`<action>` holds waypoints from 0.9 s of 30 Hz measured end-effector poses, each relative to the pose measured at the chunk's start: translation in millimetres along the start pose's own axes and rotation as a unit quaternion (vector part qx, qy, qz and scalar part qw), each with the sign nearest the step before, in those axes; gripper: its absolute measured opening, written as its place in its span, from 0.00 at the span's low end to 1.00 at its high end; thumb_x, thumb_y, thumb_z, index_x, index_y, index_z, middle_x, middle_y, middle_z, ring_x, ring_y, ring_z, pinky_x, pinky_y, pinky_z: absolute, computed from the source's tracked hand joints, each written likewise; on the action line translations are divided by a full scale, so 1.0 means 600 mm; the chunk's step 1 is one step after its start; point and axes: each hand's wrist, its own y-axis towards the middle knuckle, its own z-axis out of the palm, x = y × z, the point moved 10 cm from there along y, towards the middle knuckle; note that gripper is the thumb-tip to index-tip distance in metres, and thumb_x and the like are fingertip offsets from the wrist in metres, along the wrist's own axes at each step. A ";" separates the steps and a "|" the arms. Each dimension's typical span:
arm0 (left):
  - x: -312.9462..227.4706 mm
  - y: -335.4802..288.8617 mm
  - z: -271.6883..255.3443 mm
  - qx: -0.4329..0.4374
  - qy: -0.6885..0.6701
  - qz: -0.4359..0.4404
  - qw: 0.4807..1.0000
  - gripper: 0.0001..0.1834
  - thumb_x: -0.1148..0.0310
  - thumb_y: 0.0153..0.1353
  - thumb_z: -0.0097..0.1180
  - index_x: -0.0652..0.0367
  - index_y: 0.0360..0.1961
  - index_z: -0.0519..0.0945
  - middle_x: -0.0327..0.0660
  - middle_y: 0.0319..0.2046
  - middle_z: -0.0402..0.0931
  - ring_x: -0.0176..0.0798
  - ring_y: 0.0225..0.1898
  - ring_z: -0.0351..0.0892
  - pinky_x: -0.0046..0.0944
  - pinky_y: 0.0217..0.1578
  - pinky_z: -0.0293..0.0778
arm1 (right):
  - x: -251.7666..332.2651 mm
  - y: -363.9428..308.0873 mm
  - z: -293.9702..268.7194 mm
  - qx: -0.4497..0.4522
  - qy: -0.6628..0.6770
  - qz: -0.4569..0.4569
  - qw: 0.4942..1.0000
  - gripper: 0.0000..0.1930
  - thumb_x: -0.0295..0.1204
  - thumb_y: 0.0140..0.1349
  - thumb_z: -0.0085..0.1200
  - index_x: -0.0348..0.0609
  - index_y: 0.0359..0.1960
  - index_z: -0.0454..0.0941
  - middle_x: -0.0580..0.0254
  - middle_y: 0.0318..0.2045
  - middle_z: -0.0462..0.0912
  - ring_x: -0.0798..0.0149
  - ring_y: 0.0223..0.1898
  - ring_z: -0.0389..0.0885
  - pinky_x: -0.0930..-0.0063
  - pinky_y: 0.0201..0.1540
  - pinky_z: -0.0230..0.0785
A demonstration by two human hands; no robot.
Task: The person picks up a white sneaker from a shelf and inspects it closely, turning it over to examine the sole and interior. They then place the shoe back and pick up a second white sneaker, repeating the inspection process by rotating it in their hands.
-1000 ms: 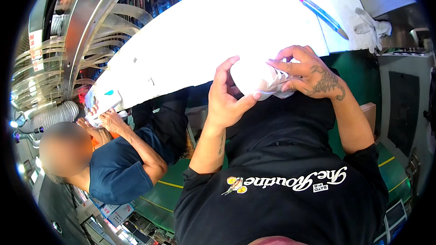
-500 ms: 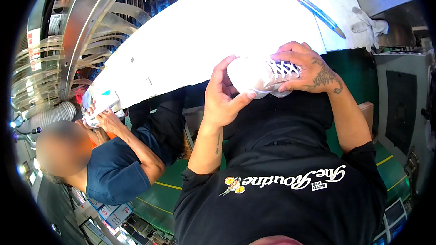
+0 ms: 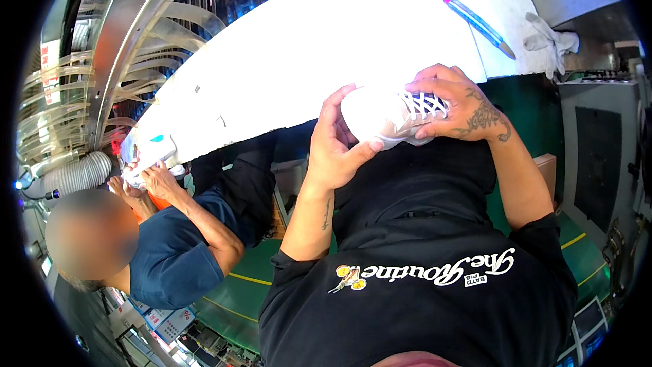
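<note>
We've got the white sneaker (image 3: 388, 119) up at the near edge of the worktop (image 3: 299, 61); our left grip (image 3: 333, 146) curls around the toe, our right grip (image 3: 458, 105) wraps the upper by the laces (image 3: 426, 105); we reckon it's light, soft-sided, stiffer underneath; toe and midfoot look sure holds.

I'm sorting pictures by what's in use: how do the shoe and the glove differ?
The shoe is held between the left hand and the right hand; the glove lies unheld at the edge of the table. The shoe is full and rounded; the glove is crumpled and limp. Both are whitish.
</note>
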 end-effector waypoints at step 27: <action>-0.077 -0.040 0.070 0.041 0.277 0.221 0.934 0.57 0.55 0.37 0.87 0.54 0.69 0.69 0.60 0.66 0.67 0.56 0.64 0.75 0.52 0.60 0.75 | 0.018 -0.013 -0.003 -0.018 -0.012 -0.090 0.996 0.37 0.47 0.45 0.84 0.59 0.59 0.85 0.64 0.54 0.84 0.57 0.61 0.77 0.54 0.69 0.60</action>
